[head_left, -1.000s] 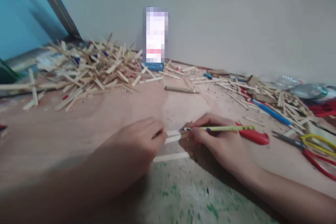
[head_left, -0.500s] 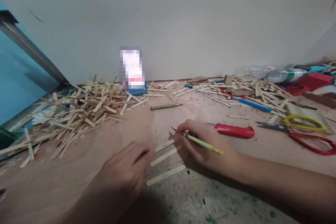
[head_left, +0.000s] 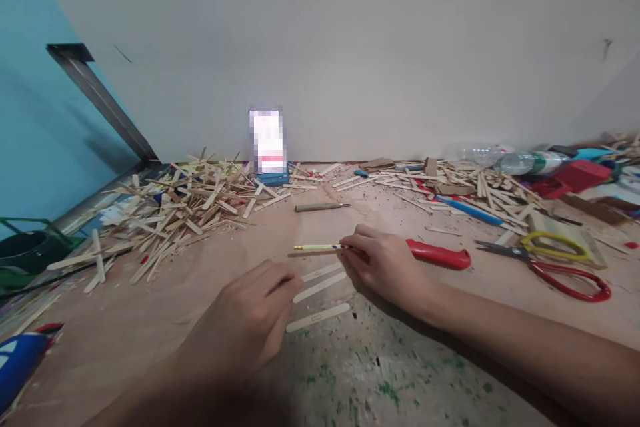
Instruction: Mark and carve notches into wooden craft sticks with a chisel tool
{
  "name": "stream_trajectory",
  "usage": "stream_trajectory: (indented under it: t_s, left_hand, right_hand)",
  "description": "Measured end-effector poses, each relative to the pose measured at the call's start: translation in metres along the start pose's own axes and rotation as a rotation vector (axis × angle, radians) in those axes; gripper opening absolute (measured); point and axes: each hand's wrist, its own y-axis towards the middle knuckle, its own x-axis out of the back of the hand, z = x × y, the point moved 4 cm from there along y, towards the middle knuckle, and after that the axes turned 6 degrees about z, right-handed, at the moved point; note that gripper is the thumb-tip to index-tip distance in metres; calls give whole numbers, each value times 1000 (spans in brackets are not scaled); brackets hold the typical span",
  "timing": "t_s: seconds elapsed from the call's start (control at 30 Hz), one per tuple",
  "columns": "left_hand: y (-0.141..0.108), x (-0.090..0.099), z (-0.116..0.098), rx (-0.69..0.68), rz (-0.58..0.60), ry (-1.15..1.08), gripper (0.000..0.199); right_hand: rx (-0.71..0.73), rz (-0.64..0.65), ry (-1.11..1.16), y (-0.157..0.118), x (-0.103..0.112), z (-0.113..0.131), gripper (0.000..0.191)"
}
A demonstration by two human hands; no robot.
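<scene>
My right hand [head_left: 383, 267] pinches a yellow pencil [head_left: 317, 247] at its dark-marked end, and the other end points left over the table. Below it lie three wooden sticks in a slanted row: a top stick [head_left: 324, 272], a middle stick [head_left: 320, 287] and a bottom stick [head_left: 319, 317]. Small marks show on the top and bottom sticks. At their left ends rests my left hand [head_left: 250, 313], fingers curled together; its fingertips are by the top stick, and whether they grip it is hidden.
Behind my hands lies a thin tool [head_left: 321, 207]. A red-handled knife [head_left: 440, 254] and scissors [head_left: 530, 252] are at the right. Piles of sticks [head_left: 195, 200] line the wall, near a lit phone [head_left: 270, 141]. A green basket [head_left: 30, 247] is at far left.
The pencil has swung round in my right hand, its free end now pointing left instead of right. The view has shifted left. My left hand has stayed by the sticks.
</scene>
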Motion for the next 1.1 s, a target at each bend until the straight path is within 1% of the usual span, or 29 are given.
stream_trajectory:
  t_s: [0.13, 0.37, 0.53, 0.73, 1.1]
  left_hand:
    - [1, -6, -6, -12, 13, -32, 35]
    - [1, -12, -5, -27, 38, -60, 35]
    - [-1, -11, -2, -34, 70, -68, 34]
    - [-2, -6, 2, -16, 114, -47, 32]
    - [2, -5, -7, -83, 189, -19, 28]
  right_hand:
    - [-10, 67, -77, 1, -3, 1, 29]
    - [-7, 102, -101, 0, -3, 5, 29]
    - [-12, 101, -70, 1, -4, 4, 30]
    - [-42, 108, -39, 3, -2, 0, 33]
    - [-73, 91, -40, 3, 1, 1, 35]
